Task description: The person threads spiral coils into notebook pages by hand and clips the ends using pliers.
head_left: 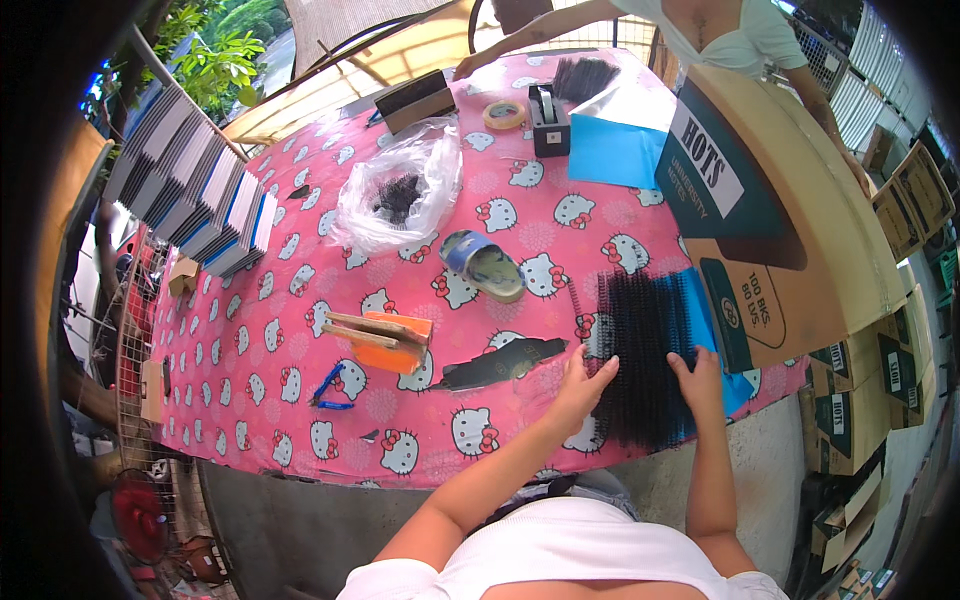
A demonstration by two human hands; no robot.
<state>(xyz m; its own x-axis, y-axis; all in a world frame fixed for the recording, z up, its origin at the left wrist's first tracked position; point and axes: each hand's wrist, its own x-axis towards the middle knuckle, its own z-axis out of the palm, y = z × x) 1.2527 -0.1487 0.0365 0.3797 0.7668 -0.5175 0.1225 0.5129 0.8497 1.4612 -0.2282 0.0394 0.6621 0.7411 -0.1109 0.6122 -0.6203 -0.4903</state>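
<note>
Your left hand point(580, 385) and right hand point(697, 380) lay flat, grips open, on the black bristle mat point(645, 355) at the near edge of the pink surface point(300, 330). Beyond stood a cardboard box point(790, 210) and a tape dispenser point(547, 118).

Bright, even daylight is seen across the pink tablecloth point(300, 330), with colours strongly saturated. Shadows are soft and short, as under the hands at the near edge. Glare is noted on the clear plastic bag point(400, 190) and on the pale sheet at the far end, where detail is washed out. Straight edges are bent heavily toward the rim, and the corners are lost to black vignette. Slight softness is seen at the periphery.
</note>
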